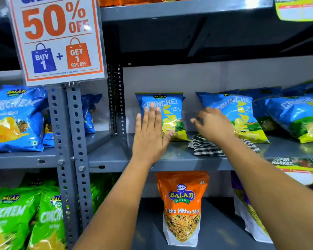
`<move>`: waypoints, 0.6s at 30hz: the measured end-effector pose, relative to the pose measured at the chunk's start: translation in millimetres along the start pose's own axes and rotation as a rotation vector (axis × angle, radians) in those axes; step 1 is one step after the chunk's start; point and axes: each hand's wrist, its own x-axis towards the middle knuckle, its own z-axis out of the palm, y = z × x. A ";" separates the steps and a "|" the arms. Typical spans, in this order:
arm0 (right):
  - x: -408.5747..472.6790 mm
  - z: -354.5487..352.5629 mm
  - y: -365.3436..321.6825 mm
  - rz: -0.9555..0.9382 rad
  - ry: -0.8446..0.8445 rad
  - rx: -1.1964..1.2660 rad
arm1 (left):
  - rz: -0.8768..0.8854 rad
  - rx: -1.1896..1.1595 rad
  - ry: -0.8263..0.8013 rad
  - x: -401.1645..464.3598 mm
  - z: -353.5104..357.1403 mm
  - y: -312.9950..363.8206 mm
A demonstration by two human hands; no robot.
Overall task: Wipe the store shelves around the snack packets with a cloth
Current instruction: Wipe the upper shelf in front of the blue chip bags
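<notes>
A blue snack packet (172, 112) stands upright on the grey middle shelf (179, 157). My left hand (149, 134) lies flat against the packet's left side, fingers spread and straight. A black-and-white checked cloth (204, 147) lies crumpled on the shelf to the right of that packet. My right hand (212, 126) hovers above the cloth with loosely curled fingers, holding nothing, in front of a second leaning blue packet (242, 114). More blue packets (293, 116) lean further right.
A perforated grey upright (70, 141) divides the shelving, with a 50% off sign (58, 37) hung on it. Blue packets (14, 120) fill the left bay, green ones (22, 217) sit below. An orange mix pouch (182, 206) stands on the lower shelf. The shelf above overhangs.
</notes>
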 end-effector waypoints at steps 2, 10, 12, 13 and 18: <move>-5.1 7.8 6.7 0.076 -0.284 -0.023 | -0.077 -0.051 -0.025 -11.5 3.7 5.9; -2.2 14.9 5.7 0.156 -0.648 -0.014 | -0.075 0.005 -0.053 -29.1 12.6 11.2; 3.1 8.3 4.5 0.127 -0.671 0.021 | -0.083 0.001 -0.054 -29.4 13.2 11.2; 3.8 6.5 5.5 0.107 -0.652 0.033 | -0.085 0.001 -0.048 -28.9 13.6 10.9; -13.0 21.0 9.3 0.063 -0.837 0.076 | -0.085 -0.009 -0.043 -29.2 15.4 10.5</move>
